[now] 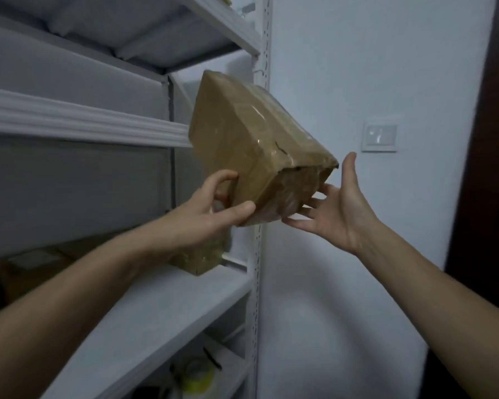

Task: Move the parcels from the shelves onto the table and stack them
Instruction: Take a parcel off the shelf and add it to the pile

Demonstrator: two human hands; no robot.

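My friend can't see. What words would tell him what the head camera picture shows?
A tilted brown taped parcel is held up beside white shelves. The left hand grips its near corner; the open right hand touches its end.

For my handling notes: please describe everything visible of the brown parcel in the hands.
The parcel is a brown cardboard box under glossy tape, torn at its near end. It is held tilted, before the shelf post. The left hand grips its lower corner; the right hand touches the torn end with straight fingers.
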